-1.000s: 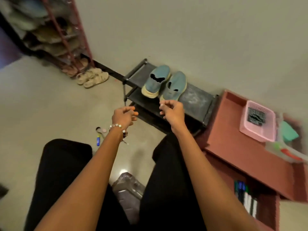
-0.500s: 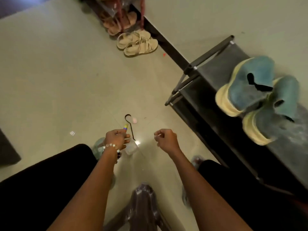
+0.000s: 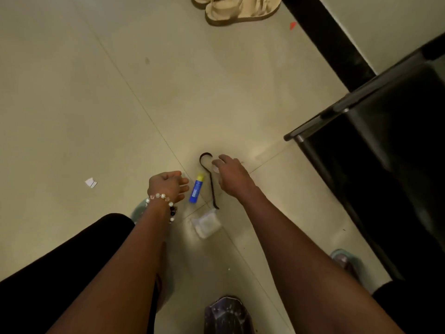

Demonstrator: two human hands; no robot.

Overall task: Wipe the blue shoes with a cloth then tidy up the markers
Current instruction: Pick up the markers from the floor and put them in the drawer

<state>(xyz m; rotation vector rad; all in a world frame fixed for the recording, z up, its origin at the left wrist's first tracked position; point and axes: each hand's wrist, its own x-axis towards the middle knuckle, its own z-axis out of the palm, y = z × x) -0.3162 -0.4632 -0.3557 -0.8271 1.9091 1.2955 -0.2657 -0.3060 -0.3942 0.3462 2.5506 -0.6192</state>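
**Reaching to the floor for scattered bits, shoes out of frame**

Black shoe rack point(image 3: 385, 150) cut off at right edge; blue shoes not in view. Beige sandals point(image 3: 240, 10) cropped at top. Left hand point(image 3: 166, 186) at centre, grip loosely curled, empty, just beside blue marker-like tube point(image 3: 196, 189) lying on the floor. Right hand point(image 3: 231, 177) right of it, fingers spread downward over a dark hooked cord point(image 3: 213, 189); whether pinching anything, cannot tell. White folded cloth point(image 3: 207, 224) below, likely set aside within reach.

No readable text anywhere; faint pale printing on the small blue tube with a yellow cap point(image 3: 196, 188) lying on the floor, too blurred to make out.
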